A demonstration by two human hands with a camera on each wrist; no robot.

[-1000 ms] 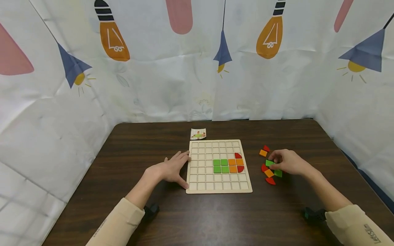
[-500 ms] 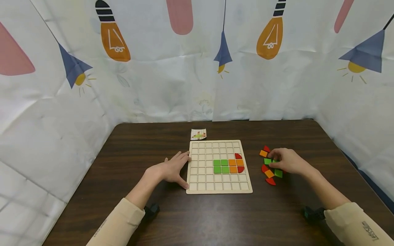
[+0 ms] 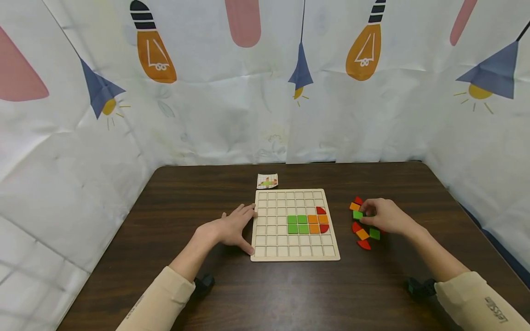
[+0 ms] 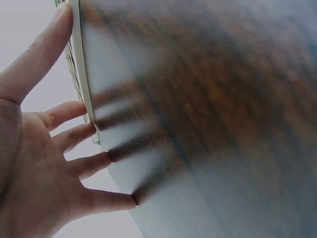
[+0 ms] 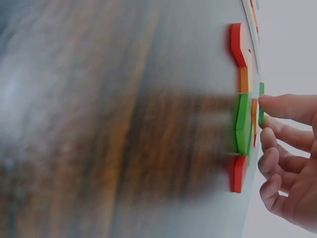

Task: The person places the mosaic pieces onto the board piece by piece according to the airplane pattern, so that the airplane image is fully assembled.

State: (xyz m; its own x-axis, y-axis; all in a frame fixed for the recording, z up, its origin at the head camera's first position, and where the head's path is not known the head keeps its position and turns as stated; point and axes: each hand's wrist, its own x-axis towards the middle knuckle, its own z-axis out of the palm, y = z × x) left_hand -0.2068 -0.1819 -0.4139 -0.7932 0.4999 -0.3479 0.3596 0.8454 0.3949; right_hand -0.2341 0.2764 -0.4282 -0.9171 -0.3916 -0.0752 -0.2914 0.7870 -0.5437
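My left hand (image 3: 225,230) lies spread at the left edge of a pale wooden grid board (image 3: 271,250), its thumb and fingertips touching that edge. In the left wrist view the fingers (image 4: 94,166) are straight. On the board, green square tiles (image 3: 292,227) sit beside orange square tiles (image 3: 313,228), with red quarter-round tiles (image 3: 324,228) at the right end. My right hand (image 3: 387,216) pinches a green square tile (image 3: 357,214) between thumb and index finger. In the right wrist view this green tile (image 5: 261,89) shows at the fingertips, its middle partly hidden.
Loose tiles surround the right hand: an orange square (image 3: 354,206), a red piece (image 3: 358,200), another green square (image 3: 374,234) and a red quarter-round (image 3: 364,244). A small pattern card (image 3: 267,181) lies behind the board on the dark wooden table (image 3: 290,294). A printed curtain (image 3: 207,124) hangs behind.
My right hand has shifted slightly to the left and back, and the green tile has moved with its fingers, away from the other green tile. The left hand stays still at the board.
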